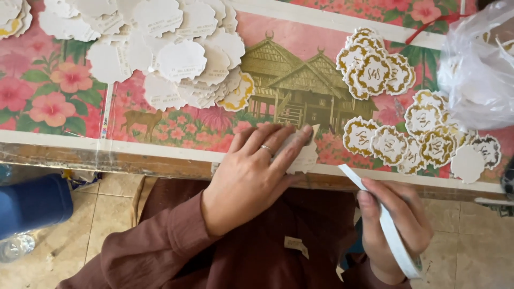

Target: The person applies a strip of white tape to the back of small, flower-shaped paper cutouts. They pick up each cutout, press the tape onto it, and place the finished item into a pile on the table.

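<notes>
I see my left hand (251,174) pressing a white scalloped paper tag (302,155) flat on the floral-covered desk (53,139), while my right hand (393,225) grips a white tape roll (393,235).

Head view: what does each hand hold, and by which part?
The left hand presses a white scalloped tag flat at the table edge. The right hand grips a white strip around its middle.
</notes>
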